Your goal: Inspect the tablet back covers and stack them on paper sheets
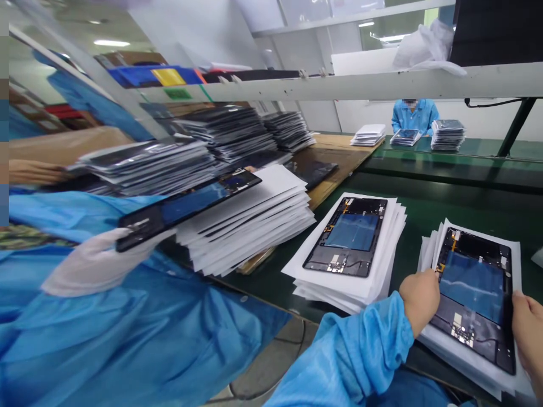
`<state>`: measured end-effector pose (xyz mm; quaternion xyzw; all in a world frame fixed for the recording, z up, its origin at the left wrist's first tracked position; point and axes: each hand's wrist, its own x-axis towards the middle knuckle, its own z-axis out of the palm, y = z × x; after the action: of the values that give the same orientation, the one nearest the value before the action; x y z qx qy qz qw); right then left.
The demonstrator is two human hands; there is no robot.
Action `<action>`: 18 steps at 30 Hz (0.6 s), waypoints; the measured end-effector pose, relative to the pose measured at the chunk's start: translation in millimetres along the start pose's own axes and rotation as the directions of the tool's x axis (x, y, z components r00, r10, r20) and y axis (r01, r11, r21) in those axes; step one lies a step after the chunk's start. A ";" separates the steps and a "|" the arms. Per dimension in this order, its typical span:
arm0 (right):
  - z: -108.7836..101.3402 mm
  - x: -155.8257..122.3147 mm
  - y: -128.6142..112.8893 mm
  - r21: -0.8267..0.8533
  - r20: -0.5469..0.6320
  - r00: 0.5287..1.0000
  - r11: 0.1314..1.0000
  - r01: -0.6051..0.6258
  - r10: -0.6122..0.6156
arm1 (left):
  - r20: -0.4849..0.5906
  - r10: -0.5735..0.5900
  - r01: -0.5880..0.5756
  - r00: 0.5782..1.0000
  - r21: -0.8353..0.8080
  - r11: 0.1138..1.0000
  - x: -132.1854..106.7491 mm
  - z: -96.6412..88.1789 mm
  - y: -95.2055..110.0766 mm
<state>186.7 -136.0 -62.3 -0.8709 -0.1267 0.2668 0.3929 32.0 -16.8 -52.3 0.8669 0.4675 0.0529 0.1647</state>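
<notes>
A black tablet back panel with a blue film lies on a stack of white sheets at the lower right. My left hand, in a blue sleeve, grips the panel's left edge with curled fingers. My right hand is closed on its right edge at the frame border. A second panel rests on another white stack just to the left, untouched.
A co-worker's white-gloved hand at left holds a dark panel over a tall white sheet stack. Piles of panels stand behind. Everything sits on a green belt. Another person works far across, under a shelf rail.
</notes>
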 end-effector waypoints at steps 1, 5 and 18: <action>3.5 -2.1 -0.4 0.084 0.021 1.000 0.996 0.001 -0.002 | 0.003 -0.008 0.008 1.000 0.003 1.000 -0.1 2.5 -1.2; 12.6 -3.5 0.9 0.318 0.134 0.991 0.947 -0.037 -0.007 | 0.044 -0.059 0.060 0.997 -0.017 0.998 0.3 7.5 -5.3; 3.8 -24.6 2.0 0.401 -0.028 0.997 0.913 0.072 -0.067 | 0.382 -0.235 0.448 0.894 -0.782 0.433 8.7 -12.9 -4.1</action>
<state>164.2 -145.5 -56.9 -0.7685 -0.0975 0.2670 0.5732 30.3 -4.5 -42.1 0.5572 0.5251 0.1474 0.6262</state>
